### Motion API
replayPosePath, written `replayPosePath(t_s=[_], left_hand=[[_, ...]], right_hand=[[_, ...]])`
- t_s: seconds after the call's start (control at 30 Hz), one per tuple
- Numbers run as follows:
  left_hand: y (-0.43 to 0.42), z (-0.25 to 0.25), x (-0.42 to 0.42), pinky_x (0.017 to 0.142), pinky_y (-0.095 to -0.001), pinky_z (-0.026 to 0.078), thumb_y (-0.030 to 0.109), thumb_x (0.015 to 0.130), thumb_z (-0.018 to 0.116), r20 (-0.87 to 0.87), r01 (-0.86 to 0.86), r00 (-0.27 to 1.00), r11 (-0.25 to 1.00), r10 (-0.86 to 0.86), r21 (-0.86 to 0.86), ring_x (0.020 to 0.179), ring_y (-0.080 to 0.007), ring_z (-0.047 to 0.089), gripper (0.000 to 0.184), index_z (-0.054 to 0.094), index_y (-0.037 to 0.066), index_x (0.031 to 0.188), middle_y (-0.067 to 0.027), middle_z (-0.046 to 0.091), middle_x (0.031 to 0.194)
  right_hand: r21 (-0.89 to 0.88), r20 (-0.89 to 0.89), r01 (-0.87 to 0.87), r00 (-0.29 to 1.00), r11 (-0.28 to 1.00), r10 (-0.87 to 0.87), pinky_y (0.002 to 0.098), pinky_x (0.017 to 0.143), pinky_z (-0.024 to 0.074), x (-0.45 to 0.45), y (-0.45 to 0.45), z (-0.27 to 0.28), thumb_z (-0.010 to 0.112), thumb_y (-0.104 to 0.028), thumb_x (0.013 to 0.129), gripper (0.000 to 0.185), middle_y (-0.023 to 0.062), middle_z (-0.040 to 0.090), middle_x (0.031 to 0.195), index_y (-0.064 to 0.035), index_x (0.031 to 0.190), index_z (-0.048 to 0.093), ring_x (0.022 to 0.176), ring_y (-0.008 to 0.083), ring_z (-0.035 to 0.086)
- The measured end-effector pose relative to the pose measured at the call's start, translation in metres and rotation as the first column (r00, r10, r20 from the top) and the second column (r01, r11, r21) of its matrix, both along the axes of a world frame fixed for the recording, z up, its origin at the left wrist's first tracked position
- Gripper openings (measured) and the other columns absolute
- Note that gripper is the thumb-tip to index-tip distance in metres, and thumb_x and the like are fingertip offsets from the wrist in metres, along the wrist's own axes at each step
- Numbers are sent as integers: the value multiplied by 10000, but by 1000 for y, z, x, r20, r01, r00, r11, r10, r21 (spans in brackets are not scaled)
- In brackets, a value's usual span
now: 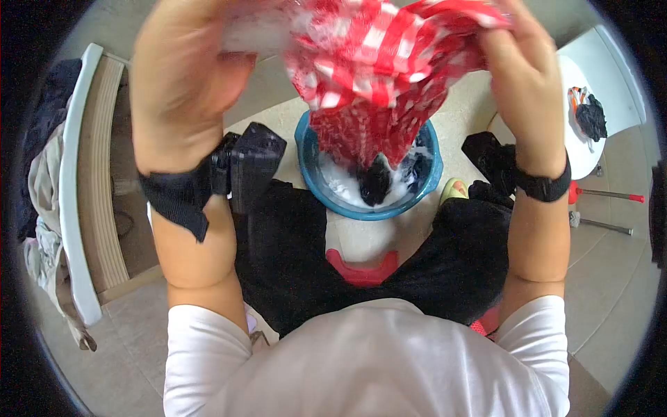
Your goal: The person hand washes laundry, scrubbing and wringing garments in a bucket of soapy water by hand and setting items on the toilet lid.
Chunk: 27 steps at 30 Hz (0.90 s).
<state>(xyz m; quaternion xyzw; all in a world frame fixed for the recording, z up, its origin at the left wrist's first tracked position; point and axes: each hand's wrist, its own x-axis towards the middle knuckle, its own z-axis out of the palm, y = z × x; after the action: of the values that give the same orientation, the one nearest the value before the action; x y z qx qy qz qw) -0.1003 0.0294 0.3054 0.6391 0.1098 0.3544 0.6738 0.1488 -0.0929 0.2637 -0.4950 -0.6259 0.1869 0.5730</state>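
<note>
A wet, soapy red-and-white checked cloth point(379, 69) is held up in front of me, bunched at the top and hanging down in the middle. My right hand point(524, 73) grips its right end between thumb and fingers. On the other side, my left hand point(184, 76) is closed at the cloth's sudsy left end; motion blurs it, and the fingertips are partly hidden by foam and the frame's edge. Below hangs the cloth's lower tip, over a blue basin point(368, 213) on the floor. Dark garments point(375, 184) lie in its foamy water.
Left of me, clothes point(45, 167) drape over a white-rimmed fixture point(73, 187). At right, a black and orange bundle point(590, 118) rests on a white surface point(580, 76), near red-ended rods point(611, 196). A red plastic seat point(361, 270) shows between my legs.
</note>
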Motion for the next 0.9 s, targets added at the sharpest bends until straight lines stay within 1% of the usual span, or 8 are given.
replayPosePath(t_s=[0.17, 0.33, 0.47, 0.57, 0.7, 0.77, 0.83, 0.9], left_hand=[[-18, -85, 8, 819, -270, 456, 197, 814, 627, -413, -156, 883, 970, 222, 187, 871, -119, 598, 243, 628, 55, 1012, -29, 651, 942], [-43, -221, 7, 795, -274, 463, 166, 831, 604, -617, -236, 785, 945, 48, -226, 846, -129, 594, 248, 606, 32, 1040, -47, 646, 957], [-55, -277, 23, 820, -279, 460, 121, 808, 591, -664, -98, 745, 973, -69, -211, 893, -145, 590, 293, 571, 10, 1078, -62, 634, 1014], [-63, -263, 30, 745, -325, 469, 132, 753, 591, -632, 252, 749, 968, -199, -6, 832, -180, 592, 285, 573, 12, 1010, -114, 640, 894], [-73, -246, 39, 760, -269, 451, 128, 753, 612, -489, 459, 657, 820, -573, -343, 839, -102, 551, 264, 595, 31, 998, -27, 603, 867], [-74, -240, 37, 812, -263, 448, 137, 738, 688, -352, 239, 852, 886, -387, -397, 882, -96, 550, 388, 554, 29, 1085, -20, 595, 958], [-61, -251, 36, 894, -285, 427, 121, 684, 752, -362, 91, 905, 934, -222, -344, 989, -133, 538, 594, 466, 14, 1193, -68, 577, 1062], [-52, -275, 35, 913, -291, 415, 158, 735, 719, -453, -2, 890, 992, -55, -126, 1023, -144, 538, 520, 483, 3, 1172, -66, 558, 1118]], right_hand=[[-293, 276, 87, 961, 952, -3, 383, 664, 454, 0, -10, -73, 468, -54, 790, 93, 188, 578, 756, 5, 826, 531, 719, 308, 576], [-771, 325, 42, 884, 635, 336, 393, 845, 460, -4, -61, -180, 485, 44, 724, 324, 208, 613, 1003, 6, 1030, 583, 984, 345, 577], [-801, 405, 101, 818, 591, 408, 376, 967, 394, -19, -67, -196, 535, 2, 731, 465, 241, 511, 1207, 4, 1194, 491, 1135, 337, 500], [-521, 365, 18, 908, 853, 204, 399, 967, 394, -28, -58, -215, 585, -41, 713, 528, 290, 447, 1251, -37, 1229, 469, 1133, 396, 474], [-387, 485, -66, 834, 920, 264, 365, 947, 410, -25, -36, -229, 643, -92, 710, 503, 254, 496, 1233, -116, 1198, 523, 1118, 344, 515], [-745, -75, -238, 958, 623, 276, 357, 829, 471, -11, -22, -227, 612, -106, 745, 326, 209, 631, 1005, -64, 1067, 596, 933, 293, 618], [-687, 73, 76, 997, 723, -35, 314, 667, 487, 14, -4, -239, 553, -93, 757, 177, 127, 660, 810, 6, 897, 596, 747, 182, 626], [-716, -206, 22, 948, 697, -242, 278, 622, 477, 14, 6, -204, 549, -90, 760, 129, 98, 631, 749, 6, 843, 571, 715, 165, 617]])
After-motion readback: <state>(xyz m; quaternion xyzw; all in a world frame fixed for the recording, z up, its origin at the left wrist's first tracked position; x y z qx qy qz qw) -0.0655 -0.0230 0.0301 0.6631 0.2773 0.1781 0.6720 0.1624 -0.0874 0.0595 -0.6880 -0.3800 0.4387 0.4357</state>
